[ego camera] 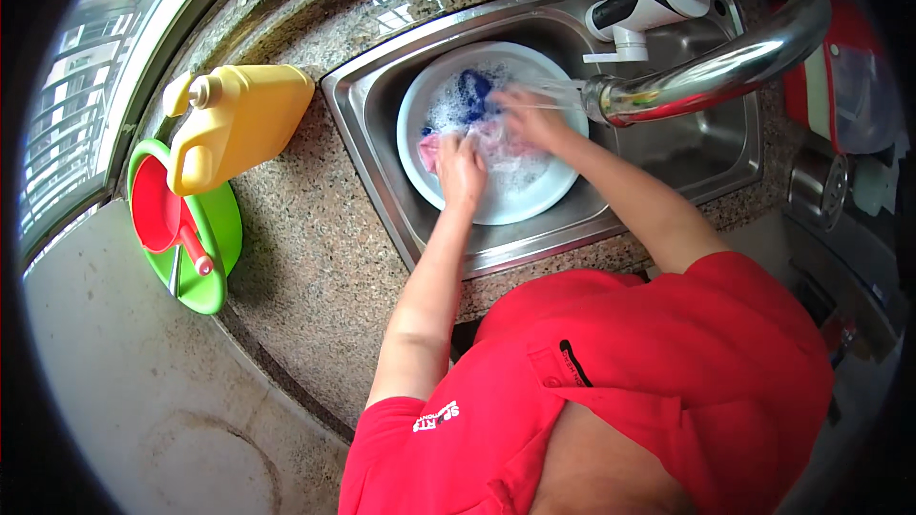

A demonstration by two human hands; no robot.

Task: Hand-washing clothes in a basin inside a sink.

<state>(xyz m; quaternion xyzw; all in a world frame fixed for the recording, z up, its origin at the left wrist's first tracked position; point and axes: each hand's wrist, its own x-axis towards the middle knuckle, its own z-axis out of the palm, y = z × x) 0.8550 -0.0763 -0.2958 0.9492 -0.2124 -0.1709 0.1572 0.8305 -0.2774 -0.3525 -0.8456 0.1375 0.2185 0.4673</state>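
Observation:
A white plastic basin (494, 207) with sudsy water sits in the left bowl of a steel sink. My left hand (460, 168) is closed on a pink cloth (429, 150) at the basin's near left part. On the right, my right hand (529, 114) is over the suds with its fingers spread, beside the running water; its fingers are blurred, and whether they touch cloth is unclear. A dark blue cloth (472, 94) lies in the foam just beyond both hands. Water pours from the chrome faucet spout (605, 100) into the basin.
A white faucet-mounted filter (644, 3) is attached to the curved chrome pipe (723, 79). On the granite counter (315, 229) at left stand a yellow jug (243, 121) and a green basin (232, 222) holding a red dipper (159, 211). A steel container (819, 186) is at right.

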